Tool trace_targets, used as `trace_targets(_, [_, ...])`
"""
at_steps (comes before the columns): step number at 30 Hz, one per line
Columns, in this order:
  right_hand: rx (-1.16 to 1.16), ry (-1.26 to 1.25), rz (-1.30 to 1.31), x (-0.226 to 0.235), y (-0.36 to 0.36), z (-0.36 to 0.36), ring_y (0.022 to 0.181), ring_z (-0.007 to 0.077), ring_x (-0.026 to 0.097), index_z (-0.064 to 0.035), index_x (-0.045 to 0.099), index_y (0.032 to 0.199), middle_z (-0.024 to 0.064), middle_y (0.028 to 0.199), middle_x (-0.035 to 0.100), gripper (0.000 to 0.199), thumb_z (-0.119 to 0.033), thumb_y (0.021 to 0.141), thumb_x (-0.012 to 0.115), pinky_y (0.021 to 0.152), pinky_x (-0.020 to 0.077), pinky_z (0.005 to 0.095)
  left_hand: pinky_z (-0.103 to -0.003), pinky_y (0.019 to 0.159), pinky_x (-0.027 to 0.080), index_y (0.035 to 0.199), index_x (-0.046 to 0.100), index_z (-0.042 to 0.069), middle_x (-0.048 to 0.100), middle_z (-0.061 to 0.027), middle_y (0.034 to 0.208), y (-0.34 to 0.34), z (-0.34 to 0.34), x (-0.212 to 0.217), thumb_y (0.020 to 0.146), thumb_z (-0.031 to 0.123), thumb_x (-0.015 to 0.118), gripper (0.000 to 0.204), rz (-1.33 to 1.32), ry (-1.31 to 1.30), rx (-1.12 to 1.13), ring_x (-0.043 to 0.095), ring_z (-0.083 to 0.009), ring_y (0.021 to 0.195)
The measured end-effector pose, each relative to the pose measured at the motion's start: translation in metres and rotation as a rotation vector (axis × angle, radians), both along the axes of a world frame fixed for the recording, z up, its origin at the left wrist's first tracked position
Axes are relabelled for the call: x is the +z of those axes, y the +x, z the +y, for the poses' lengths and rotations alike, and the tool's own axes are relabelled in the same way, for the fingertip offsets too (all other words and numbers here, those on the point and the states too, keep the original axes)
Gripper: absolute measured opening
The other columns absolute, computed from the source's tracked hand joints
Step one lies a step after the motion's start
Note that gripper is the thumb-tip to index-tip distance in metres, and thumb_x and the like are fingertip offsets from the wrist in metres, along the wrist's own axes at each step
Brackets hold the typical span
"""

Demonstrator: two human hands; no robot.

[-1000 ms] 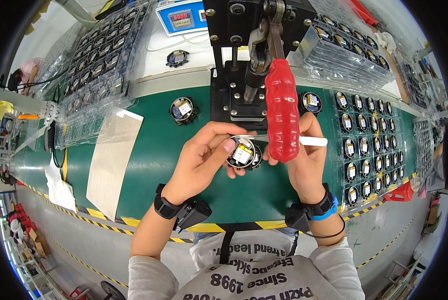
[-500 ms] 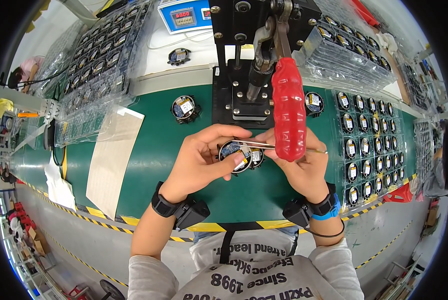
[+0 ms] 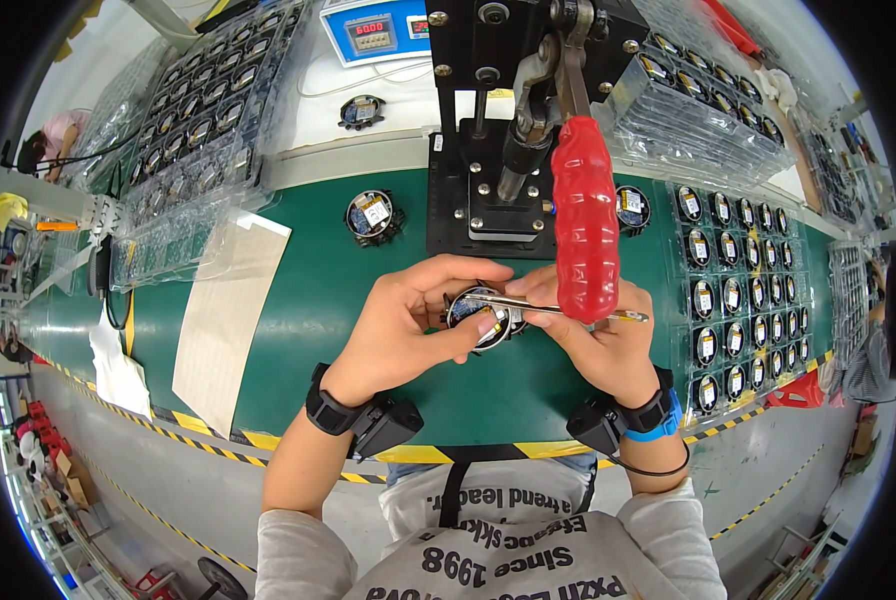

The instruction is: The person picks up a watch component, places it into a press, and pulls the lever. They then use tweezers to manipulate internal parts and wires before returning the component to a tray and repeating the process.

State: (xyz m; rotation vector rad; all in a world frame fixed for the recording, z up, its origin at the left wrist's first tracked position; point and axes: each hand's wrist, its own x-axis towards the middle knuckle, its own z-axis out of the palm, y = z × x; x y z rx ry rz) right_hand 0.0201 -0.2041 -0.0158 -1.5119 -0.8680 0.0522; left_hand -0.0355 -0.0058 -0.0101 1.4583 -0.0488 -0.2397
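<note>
In the middle of the green bench, my left hand [image 3: 393, 322] holds a round black-rimmed circuit-board module [image 3: 460, 309], its thumb pressed on the board and its fingers round the far side. My right hand [image 3: 613, 338] pinches a pair of metal tweezers [image 3: 516, 303], whose tips reach over the board's upper part. Whether the tips grip anything is too small to tell. Another module [image 3: 517, 318] lies just right of the held one, mostly hidden by it and the right fingers. A large red lever handle [image 3: 585, 220] hangs in front of part of my right hand.
The black press [image 3: 506, 215] stands just beyond my hands, with one module [image 3: 373, 215] on its left and another [image 3: 631, 205] on its right. A clear tray [image 3: 733, 290] of modules lies at right; stacked trays [image 3: 193, 110] rise far left. Behind is a blue control box [image 3: 375, 35].
The tweezers have turned, their tips now lying further over the board and their back end lower. The held module has shifted slightly right. The whole view has moved a little.
</note>
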Motion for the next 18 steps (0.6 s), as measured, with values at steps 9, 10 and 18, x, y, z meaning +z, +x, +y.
trace_targets(9, [0.007, 0.01, 0.005, -0.0009, 0.0001, -0.0012, 0.088, 0.0252, 0.067, 0.0005, 0.062, 0.09, 0.0128, 0.092, 0.067, 0.014, 0.004, 0.077, 0.067, 0.074, 0.0555, 0.0313, -0.018, 0.054, 0.045, 0.119, 0.056, 0.002, 0.065, -0.0038, 0.09, -0.0021, -0.0008, -0.0013, 0.082, 0.0, 0.065, 0.038, -0.01, -0.02, -0.011, 0.058, -0.0047, 0.065])
trace_targets(10, [-0.013, 0.007, 0.005, -0.0001, -0.0003, -0.0013, 0.087, 0.0249, 0.067, 0.0006, 0.062, 0.09, 0.0124, 0.092, 0.067, 0.014, 0.003, 0.077, 0.067, 0.074, 0.0553, 0.0315, -0.018, 0.054, 0.045, 0.119, 0.056, 0.002, 0.065, -0.0039, 0.09, -0.0021, -0.0011, -0.0009, 0.082, 0.0, 0.066, 0.039, -0.017, -0.021, -0.012, 0.058, -0.0049, 0.065])
trace_targets(18, [-0.099, 0.017, 0.075, -0.0009, -0.0059, 0.0028, 0.082, 0.0221, 0.066, 0.0007, 0.062, 0.09, 0.0112, 0.088, 0.066, 0.013, 0.001, 0.078, 0.068, 0.072, 0.0537, 0.0303, -0.018, 0.057, 0.045, 0.119, 0.057, 0.002, 0.066, -0.0032, 0.096, -0.0042, -0.0014, -0.0041, 0.081, 0.001, 0.066, 0.039, -0.099, 0.07, -0.014, 0.056, -0.002, 0.069])
